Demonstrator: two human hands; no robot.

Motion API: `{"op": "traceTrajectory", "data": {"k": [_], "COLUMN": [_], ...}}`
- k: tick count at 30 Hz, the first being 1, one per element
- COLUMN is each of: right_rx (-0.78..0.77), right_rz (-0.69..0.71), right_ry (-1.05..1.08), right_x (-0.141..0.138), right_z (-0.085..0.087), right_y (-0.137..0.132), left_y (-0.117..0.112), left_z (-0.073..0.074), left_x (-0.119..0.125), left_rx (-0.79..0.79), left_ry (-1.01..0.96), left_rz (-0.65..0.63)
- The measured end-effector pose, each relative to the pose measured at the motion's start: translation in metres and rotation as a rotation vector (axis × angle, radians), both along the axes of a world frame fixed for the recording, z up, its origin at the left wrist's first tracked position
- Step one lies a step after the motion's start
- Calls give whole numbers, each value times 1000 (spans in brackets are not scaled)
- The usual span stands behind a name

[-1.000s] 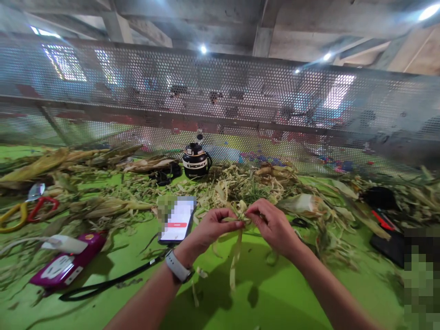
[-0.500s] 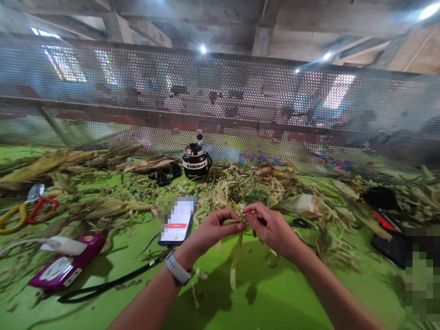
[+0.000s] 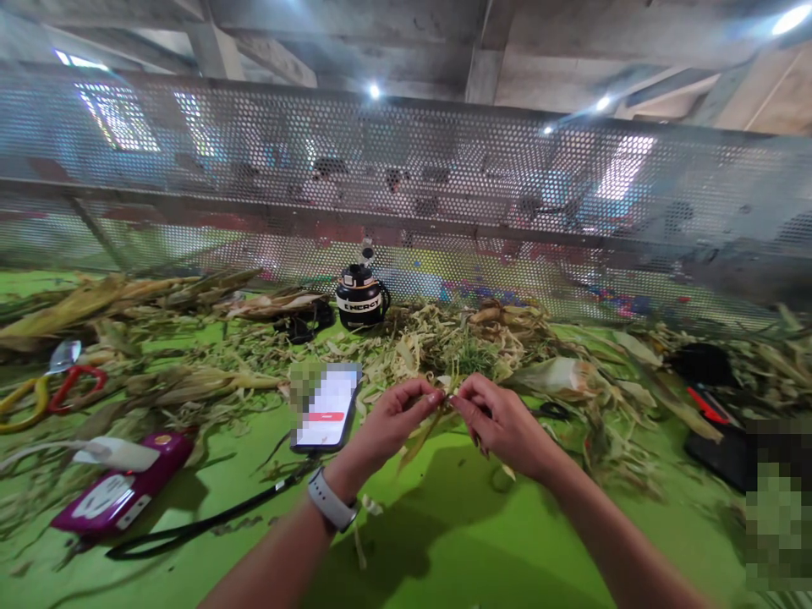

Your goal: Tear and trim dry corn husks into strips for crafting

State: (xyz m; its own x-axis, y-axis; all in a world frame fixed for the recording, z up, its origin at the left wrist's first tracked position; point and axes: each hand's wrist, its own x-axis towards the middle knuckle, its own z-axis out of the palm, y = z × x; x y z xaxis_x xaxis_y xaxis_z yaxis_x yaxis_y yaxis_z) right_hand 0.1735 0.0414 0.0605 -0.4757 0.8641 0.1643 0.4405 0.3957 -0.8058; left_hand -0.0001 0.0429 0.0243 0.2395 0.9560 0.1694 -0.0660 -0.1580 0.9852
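Observation:
My left hand (image 3: 398,420), with a pale watch strap (image 3: 330,499) at its wrist, pinches a thin strip of corn husk (image 3: 415,444) whose tail hangs below the fingers. Close against it, my right hand (image 3: 491,414) is closed too, thumb and forefinger meeting the left fingertips at the strip. The exact spot where the fingertips meet is small and partly hidden. Just beyond both hands spreads a heap of shredded husk (image 3: 437,338). A thick husk bundle (image 3: 558,376) lies to the right of my right hand.
A phone (image 3: 328,406) with a strap lies left of my hands. Farther left are a purple power bank (image 3: 123,486) and scissors (image 3: 47,397) with yellow and red handles. A black "ENERGY" bottle (image 3: 360,298) stands before a perforated metal screen (image 3: 406,186). A red-and-black cutter (image 3: 709,406) lies right.
The husk strip that hung straight down between my hands now slants down to the left under my left fingers. My fingertips have drawn closer together; my arms have barely moved.

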Motion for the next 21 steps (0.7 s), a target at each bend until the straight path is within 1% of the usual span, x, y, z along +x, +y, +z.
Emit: {"op": "traceTrajectory", "data": {"k": [3, 7, 15, 21], "right_rx": [-66, -127, -141, -138], "right_rz": [9, 23, -13, -35], "right_ry": [51, 122, 149, 137], "right_x": [0, 0, -1, 2], "right_z": [-2, -6, -9, -7], "right_y": [1, 3, 3, 5], "left_y": [-1, -1, -2, -1], "left_z": [0, 0, 3, 3], "left_x": [1, -1, -4, -5], "left_rx": [2, -57, -51, -49], "left_ry": [-34, -73, -75, -53], "left_rz": [19, -31, -100, -102]}}
